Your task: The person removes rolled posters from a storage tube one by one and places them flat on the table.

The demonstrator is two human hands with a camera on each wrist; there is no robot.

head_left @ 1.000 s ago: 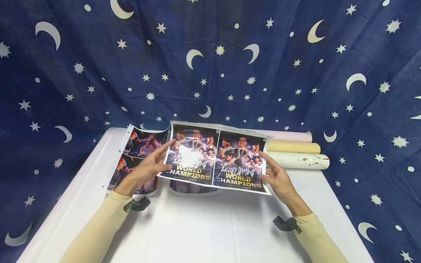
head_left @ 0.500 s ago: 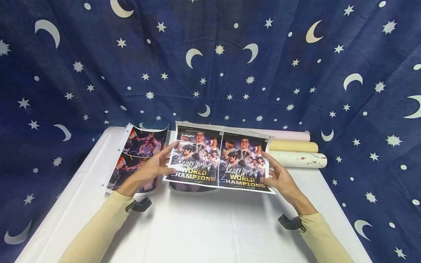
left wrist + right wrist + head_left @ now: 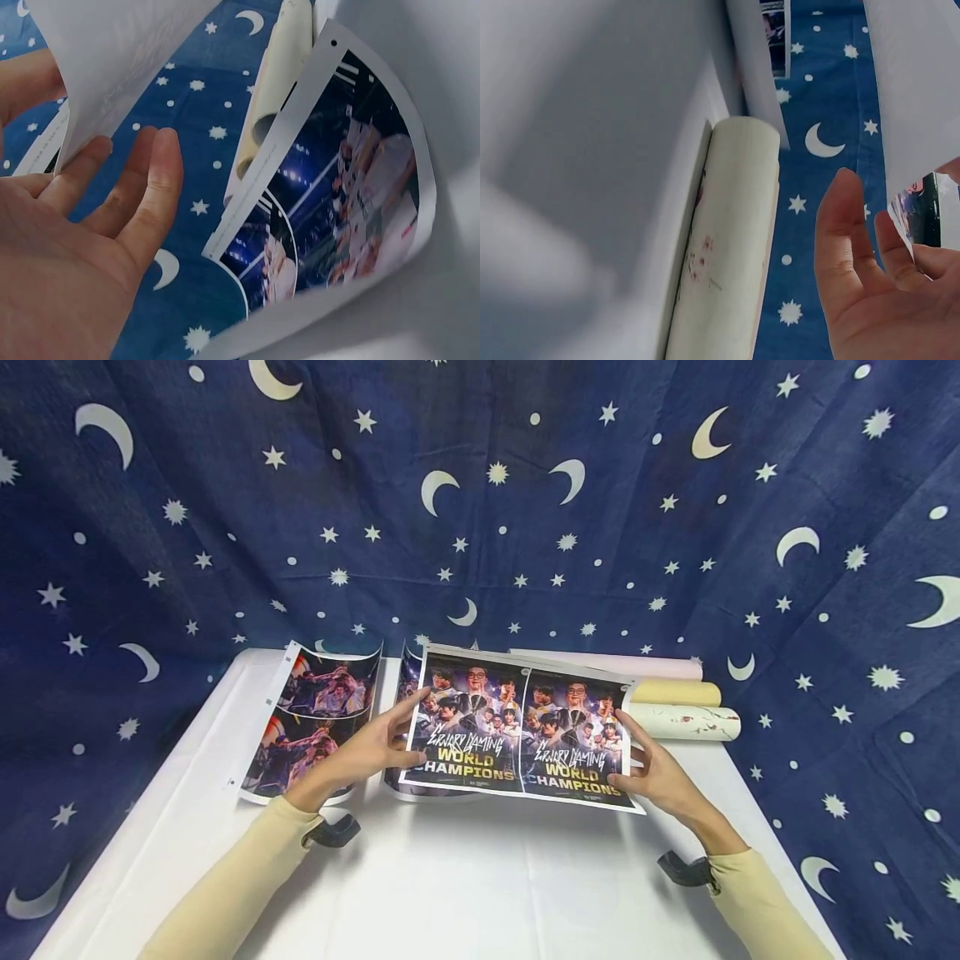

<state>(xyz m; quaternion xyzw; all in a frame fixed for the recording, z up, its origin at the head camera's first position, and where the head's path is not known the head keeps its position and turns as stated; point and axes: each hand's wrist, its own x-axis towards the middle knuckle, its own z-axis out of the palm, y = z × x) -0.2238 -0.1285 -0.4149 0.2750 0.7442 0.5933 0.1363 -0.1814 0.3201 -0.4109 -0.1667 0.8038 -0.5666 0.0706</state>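
A printed poster sheet (image 3: 522, 735), with two matching panels reading "World Champions", is held up above the table, its print facing the head camera. My left hand (image 3: 372, 750) pinches its left edge between thumb and fingers. At the opposite edge, my right hand (image 3: 660, 778) pinches it the same way. The wrist views show the sheet's plain white back (image 3: 120, 56), with some fingers spread behind it. Partly covered by the held sheet, a second printed sheet (image 3: 411, 672) lies curled on the table. Another curled sheet with two stage photos (image 3: 322, 714) lies left of it.
Three paper rolls lie at the back right: a pink one (image 3: 622, 666), a yellow one (image 3: 678, 693) and a white one with red blossoms (image 3: 693, 723). A white cloth covers the table (image 3: 465, 893). A blue moon-and-star curtain (image 3: 480, 527) hangs behind.
Both hands have moved right with the poster sheet between them. The bright glare on its left panel is gone, and more of the curled sheet beneath now shows at the left.
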